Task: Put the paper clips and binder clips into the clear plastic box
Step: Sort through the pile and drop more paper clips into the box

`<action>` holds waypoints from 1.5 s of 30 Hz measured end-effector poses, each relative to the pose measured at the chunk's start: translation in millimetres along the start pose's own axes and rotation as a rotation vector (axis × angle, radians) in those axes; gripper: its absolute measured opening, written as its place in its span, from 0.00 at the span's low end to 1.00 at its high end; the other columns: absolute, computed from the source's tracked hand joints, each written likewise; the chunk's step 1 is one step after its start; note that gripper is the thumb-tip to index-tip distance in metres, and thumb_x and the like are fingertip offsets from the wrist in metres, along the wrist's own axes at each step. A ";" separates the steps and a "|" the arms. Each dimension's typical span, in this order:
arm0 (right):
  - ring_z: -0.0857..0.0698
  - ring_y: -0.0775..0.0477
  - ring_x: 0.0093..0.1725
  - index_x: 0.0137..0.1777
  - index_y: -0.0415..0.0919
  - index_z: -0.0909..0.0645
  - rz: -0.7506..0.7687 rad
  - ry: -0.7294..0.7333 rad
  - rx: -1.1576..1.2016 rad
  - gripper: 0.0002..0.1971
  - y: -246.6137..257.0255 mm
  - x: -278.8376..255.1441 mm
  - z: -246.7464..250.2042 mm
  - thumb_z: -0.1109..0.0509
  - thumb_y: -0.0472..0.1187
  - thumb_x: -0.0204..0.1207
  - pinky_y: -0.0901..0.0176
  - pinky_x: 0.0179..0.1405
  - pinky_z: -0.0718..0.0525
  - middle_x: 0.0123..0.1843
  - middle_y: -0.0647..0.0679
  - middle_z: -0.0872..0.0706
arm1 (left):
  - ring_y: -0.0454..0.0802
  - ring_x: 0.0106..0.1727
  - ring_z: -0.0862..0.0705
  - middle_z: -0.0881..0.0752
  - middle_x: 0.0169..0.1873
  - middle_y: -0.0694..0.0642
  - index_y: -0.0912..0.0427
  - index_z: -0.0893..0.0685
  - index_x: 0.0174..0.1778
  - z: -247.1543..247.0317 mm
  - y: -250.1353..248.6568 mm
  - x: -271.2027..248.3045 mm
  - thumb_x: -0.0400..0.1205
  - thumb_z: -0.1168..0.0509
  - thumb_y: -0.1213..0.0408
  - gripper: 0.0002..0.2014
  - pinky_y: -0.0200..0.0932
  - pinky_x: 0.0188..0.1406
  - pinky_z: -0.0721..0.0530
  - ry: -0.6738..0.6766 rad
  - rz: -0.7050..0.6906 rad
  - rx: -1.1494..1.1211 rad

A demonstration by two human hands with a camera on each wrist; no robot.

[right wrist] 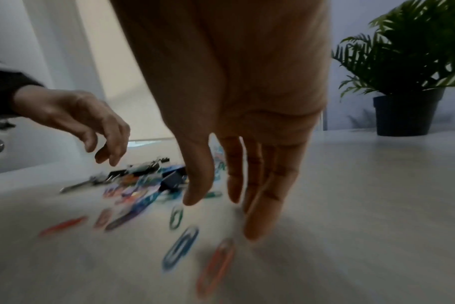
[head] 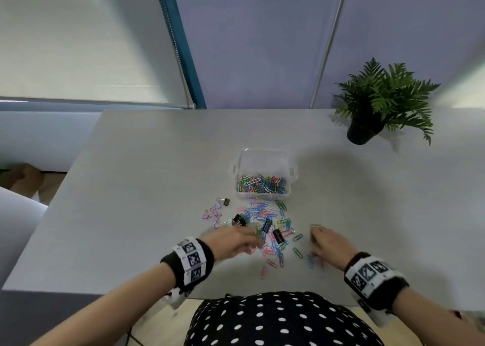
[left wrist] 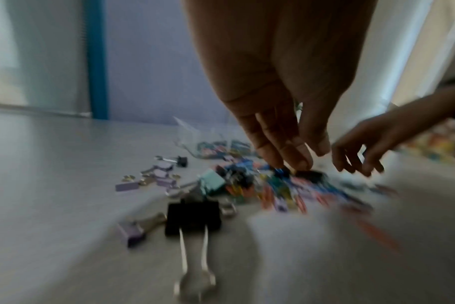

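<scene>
We look down on a grey table (head: 147,162) where a clear plastic box (head: 263,173) stands open, its floor already covered with coloured paper clips (head: 262,185). Just in front of the box lies a loose heap of paper clips (head: 265,214) mixed with black binder clips (head: 277,236); small lilac binder clips (head: 213,213) lie scattered to the heap's left.

Our left hand (head: 231,242) hangs over the near left edge of the heap. In the left wrist view its fingertips (left wrist: 299,160) point down at the clips, thumb drawn close to them; motion blur keeps us from telling whether they pinch anything. A large black binder clip (left wrist: 192,218) lies nearer the wrist, apart from the fingers.

Our right hand (head: 329,246) sits to the right of the heap, fingers straight and relaxed, holding nothing. In the right wrist view a blue paper clip (right wrist: 181,247) and an orange paper clip (right wrist: 216,265) lie on the table just below its fingertips (right wrist: 257,228).

A potted fern (head: 380,101) stands at the far right, well apart from the box.
</scene>
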State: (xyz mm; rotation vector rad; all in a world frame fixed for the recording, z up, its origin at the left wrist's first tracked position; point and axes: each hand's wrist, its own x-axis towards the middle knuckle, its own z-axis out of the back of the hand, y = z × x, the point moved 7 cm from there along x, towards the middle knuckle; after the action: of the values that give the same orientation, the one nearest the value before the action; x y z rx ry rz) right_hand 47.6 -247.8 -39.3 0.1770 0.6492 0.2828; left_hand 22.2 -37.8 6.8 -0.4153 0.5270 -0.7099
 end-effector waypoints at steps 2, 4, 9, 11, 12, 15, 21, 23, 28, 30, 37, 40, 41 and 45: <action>0.20 0.37 0.56 0.62 0.35 0.33 -0.070 0.024 -0.022 0.22 -7.5 -8.3 -17.3 0.34 0.46 0.74 0.51 0.51 0.24 0.59 0.38 0.24 | 0.54 0.64 0.19 0.21 0.65 0.57 0.55 0.24 0.66 -27.6 -14.5 -1.4 0.81 0.38 0.66 0.17 0.50 0.59 0.16 0.068 -0.148 0.128; 0.20 0.35 0.54 0.63 0.34 0.34 -0.078 -0.021 0.004 0.22 -6.6 -12.9 -22.1 0.34 0.45 0.74 0.49 0.48 0.24 0.58 0.38 0.24 | 0.57 0.61 0.18 0.20 0.62 0.60 0.54 0.26 0.66 -48.3 -21.0 0.9 0.78 0.37 0.69 0.20 0.51 0.43 0.11 0.060 -0.258 0.252; 0.20 0.36 0.44 0.43 0.40 0.31 -0.025 -0.153 0.208 0.09 1.8 -13.0 -15.9 0.33 0.32 0.68 0.50 0.42 0.26 0.44 0.42 0.26 | 0.59 0.64 0.20 0.22 0.63 0.63 0.55 0.29 0.65 -58.8 -25.0 16.4 0.77 0.39 0.78 0.22 0.49 0.35 0.11 0.020 -0.298 0.325; 0.20 0.38 0.42 0.38 0.42 0.29 -0.030 -0.182 0.291 0.11 2.9 -9.1 -9.1 0.31 0.29 0.64 0.48 0.42 0.23 0.41 0.44 0.23 | 0.57 0.58 0.19 0.21 0.58 0.62 0.59 0.25 0.61 -57.8 -27.2 22.2 0.77 0.40 0.77 0.18 0.46 0.34 0.12 0.007 -0.315 0.337; 0.19 0.39 0.40 0.36 0.43 0.29 -0.022 -0.202 0.324 0.12 4.2 -6.9 -5.4 0.32 0.27 0.63 0.48 0.42 0.21 0.40 0.45 0.21 | 0.57 0.57 0.19 0.21 0.56 0.62 0.60 0.25 0.59 -58.2 -26.9 24.8 0.77 0.42 0.76 0.16 0.48 0.34 0.12 0.015 -0.312 0.332; 0.18 0.39 0.39 0.34 0.45 0.29 0.025 -0.248 0.359 0.13 13.0 -0.6 4.5 0.35 0.24 0.63 0.47 0.42 0.18 0.39 0.42 0.18 | 0.56 0.54 0.20 0.20 0.53 0.60 0.60 0.24 0.55 -63.2 -23.9 29.2 0.77 0.49 0.71 0.14 0.50 0.36 0.12 0.026 -0.310 0.348; 0.20 0.42 0.44 0.42 0.44 0.32 0.030 -0.201 0.314 0.10 11.0 -1.2 -0.3 0.30 0.39 0.72 0.53 0.45 0.24 0.43 0.47 0.24 | 0.52 0.47 0.17 0.17 0.46 0.55 0.58 0.23 0.47 -52.6 -27.1 27.8 0.74 0.40 0.73 0.09 0.44 0.37 0.12 -0.088 -0.287 0.375; 0.20 0.40 0.47 0.42 0.43 0.34 -0.011 -0.160 0.262 0.15 10.9 -3.7 -8.6 0.27 0.40 0.69 0.51 0.46 0.25 0.46 0.44 0.23 | 0.52 0.45 0.17 0.16 0.44 0.55 0.59 0.24 0.46 -49.4 -30.9 28.6 0.73 0.39 0.74 0.08 0.43 0.37 0.12 -0.110 -0.283 0.356; 0.19 0.38 0.47 0.39 0.44 0.32 -0.003 -0.195 0.232 0.11 20.1 -0.3 -10.5 0.31 0.36 0.70 0.49 0.46 0.24 0.49 0.41 0.20 | 0.54 0.45 0.15 0.15 0.43 0.56 0.60 0.20 0.44 -50.3 -33.0 36.7 0.72 0.40 0.74 0.09 0.42 0.34 0.12 -0.121 -0.237 0.351; 0.18 0.38 0.46 0.38 0.45 0.32 -0.009 -0.195 0.238 0.10 19.2 1.3 -8.9 0.31 0.35 0.70 0.49 0.44 0.24 0.47 0.42 0.20 | 0.55 0.45 0.16 0.16 0.44 0.57 0.60 0.21 0.43 -52.1 -32.2 37.7 0.71 0.36 0.75 0.09 0.45 0.33 0.12 -0.112 -0.231 0.345; 0.19 0.46 0.43 0.34 0.49 0.30 0.075 -0.131 0.319 0.12 20.4 3.1 -4.3 0.30 0.34 0.68 0.53 0.45 0.23 0.40 0.49 0.17 | 0.50 0.43 0.17 0.17 0.44 0.53 0.57 0.23 0.45 -50.5 -32.0 31.8 0.66 0.30 0.72 0.14 0.40 0.32 0.15 -0.141 -0.221 0.388; 0.18 0.52 0.38 0.38 0.49 0.29 0.152 -0.129 0.379 0.13 25.4 2.9 -3.2 0.31 0.31 0.69 0.58 0.43 0.23 0.34 0.55 0.18 | 0.54 0.49 0.17 0.18 0.50 0.59 0.63 0.23 0.51 -33.2 -24.2 29.9 0.78 0.37 0.71 0.07 0.49 0.46 0.13 -0.158 -0.090 0.212; 0.18 0.55 0.35 0.41 0.48 0.29 0.150 -0.133 0.386 0.12 26.2 3.3 -4.1 0.32 0.30 0.70 0.57 0.43 0.22 0.32 0.57 0.19 | 0.54 0.51 0.18 0.19 0.52 0.59 0.64 0.23 0.53 -27.4 -19.9 30.3 0.81 0.40 0.68 0.07 0.50 0.50 0.14 -0.149 -0.024 0.141; 0.22 0.47 0.37 0.43 0.45 0.32 0.078 -0.095 0.307 0.12 32.0 7.3 -13.3 0.33 0.30 0.68 0.50 0.44 0.22 0.36 0.51 0.20 | 0.56 0.56 0.21 0.20 0.55 0.60 0.63 0.26 0.57 -14.4 -12.0 39.4 0.83 0.41 0.64 0.09 0.52 0.54 0.18 -0.135 0.109 0.094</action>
State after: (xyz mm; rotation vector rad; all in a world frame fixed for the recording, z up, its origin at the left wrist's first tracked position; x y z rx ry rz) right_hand 38.4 -214.2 -45.9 0.5075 0.5901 0.2468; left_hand 33.0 -76.3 -10.6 -0.3408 0.3845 -0.5944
